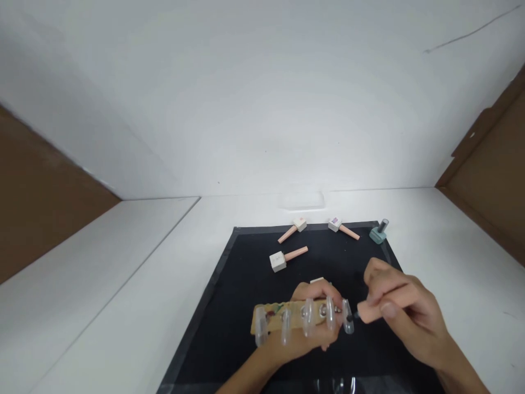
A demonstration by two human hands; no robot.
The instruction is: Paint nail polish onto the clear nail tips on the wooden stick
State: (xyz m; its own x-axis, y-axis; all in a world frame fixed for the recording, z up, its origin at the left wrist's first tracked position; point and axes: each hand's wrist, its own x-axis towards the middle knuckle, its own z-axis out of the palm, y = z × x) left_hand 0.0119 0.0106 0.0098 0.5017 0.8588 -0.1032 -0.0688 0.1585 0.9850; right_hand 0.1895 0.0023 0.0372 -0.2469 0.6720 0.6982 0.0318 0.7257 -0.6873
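Note:
In my left hand [303, 342] is a yellowish nail display stand [295, 309], held above the black mat. Several clear false nails [308, 317] stand out along it on small round mounts. The rightmost false nail [348, 317] sits beyond the stand's right end, near my left fingertips. My right hand [410, 312] grips the peach handle of a nail polish brush [371, 312]. Its dark bristle tip meets that rightmost nail. Just behind my left fingers a pale object [317, 280] shows, mostly hidden.
On the black mat [229, 306] lie three white nail polish bottles with peach caps: one [278, 261] at mid-left and two [300, 223] [334, 224] at the back. A teal bottle [378, 235] stands at the back right corner. Behind the mat is a clear tray [303, 207].

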